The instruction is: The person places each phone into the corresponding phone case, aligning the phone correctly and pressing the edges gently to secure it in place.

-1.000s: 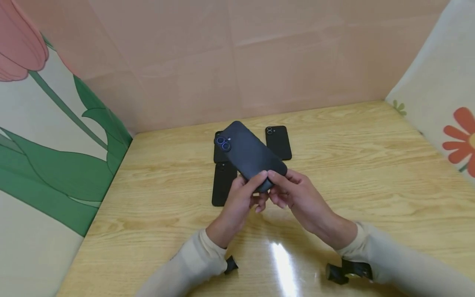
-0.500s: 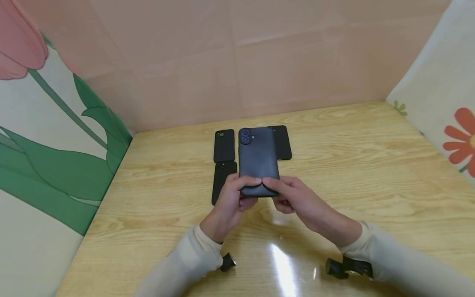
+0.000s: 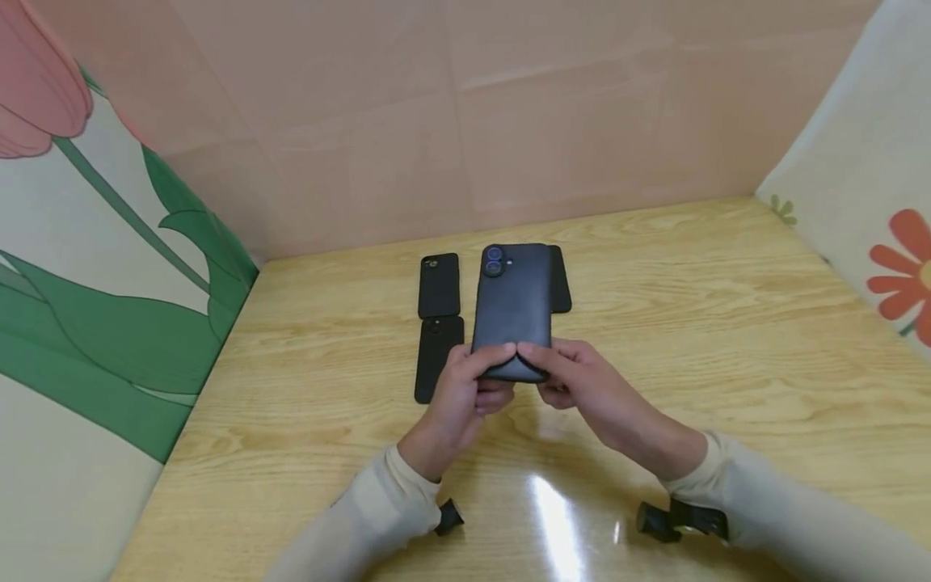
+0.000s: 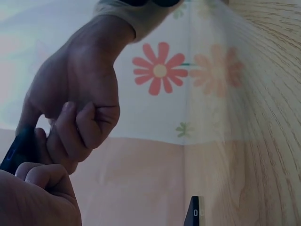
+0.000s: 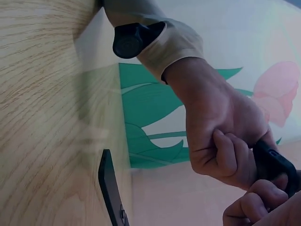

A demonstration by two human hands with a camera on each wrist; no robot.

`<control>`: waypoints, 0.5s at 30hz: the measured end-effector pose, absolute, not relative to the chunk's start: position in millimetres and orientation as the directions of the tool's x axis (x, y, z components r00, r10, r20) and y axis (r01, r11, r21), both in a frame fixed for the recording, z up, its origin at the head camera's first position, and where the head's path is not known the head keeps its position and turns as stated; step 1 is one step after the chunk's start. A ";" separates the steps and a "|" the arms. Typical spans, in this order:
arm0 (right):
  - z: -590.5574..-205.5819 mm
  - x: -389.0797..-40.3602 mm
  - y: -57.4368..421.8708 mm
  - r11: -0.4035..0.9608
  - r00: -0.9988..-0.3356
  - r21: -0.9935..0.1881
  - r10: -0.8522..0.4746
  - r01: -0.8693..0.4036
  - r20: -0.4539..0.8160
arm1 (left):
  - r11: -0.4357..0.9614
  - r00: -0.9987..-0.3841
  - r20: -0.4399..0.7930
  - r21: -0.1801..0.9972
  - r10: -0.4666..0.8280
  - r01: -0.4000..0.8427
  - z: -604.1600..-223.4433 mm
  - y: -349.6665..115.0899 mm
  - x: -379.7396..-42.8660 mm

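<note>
Both hands hold up a phone in a dark case (image 3: 513,307), its back and two blue-ringed camera lenses facing up. My left hand (image 3: 465,384) grips its lower left corner, and my right hand (image 3: 582,384) grips the lower right. The thumbs press the back near the bottom edge, their tips meeting. Other fingers curl underneath, partly hidden. In the right wrist view, the bottom edge of the cased phone (image 5: 275,165) shows between the hands. Behind it on the table, a black phone-shaped piece (image 3: 560,283) is partly covered.
Two more black phone-shaped pieces lie end to end on the left, a far one (image 3: 440,287) and a near one (image 3: 434,356). The wood-grain table (image 3: 691,323) meets a pink cloth backdrop (image 3: 349,145) and flowered side cloths.
The cased phone has turned from a leftward slant to nearly upright, then shifted slightly right. It now covers more of the black piece behind and no longer overlaps the far left one.
</note>
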State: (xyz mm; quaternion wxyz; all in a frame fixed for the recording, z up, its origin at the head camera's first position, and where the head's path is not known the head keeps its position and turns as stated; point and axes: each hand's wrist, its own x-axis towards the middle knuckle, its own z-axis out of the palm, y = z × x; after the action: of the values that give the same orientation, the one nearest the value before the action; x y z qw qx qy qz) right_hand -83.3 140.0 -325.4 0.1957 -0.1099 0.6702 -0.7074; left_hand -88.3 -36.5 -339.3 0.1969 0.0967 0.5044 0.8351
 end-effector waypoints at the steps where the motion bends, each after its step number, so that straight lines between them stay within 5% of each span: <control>1: -325.3 -84.0 140.4 -0.032 -0.902 -0.990 -0.416 0.139 -0.113 | -0.412 -0.902 -0.034 0.882 0.430 -0.230 -339.0 -37.1 -88.6; 15: -328.5 -82.9 140.5 -0.173 -0.894 -0.978 -0.447 0.118 -0.029 | -0.385 -0.898 -0.035 0.896 0.438 -0.223 -341.4 -30.7 -85.3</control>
State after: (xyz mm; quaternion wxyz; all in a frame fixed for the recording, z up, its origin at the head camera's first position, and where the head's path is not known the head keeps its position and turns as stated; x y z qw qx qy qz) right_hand -82.9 140.5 -328.5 0.1873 -0.1336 0.6150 -0.7542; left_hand -85.3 -30.7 -341.4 0.2001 0.1041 0.5171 0.8257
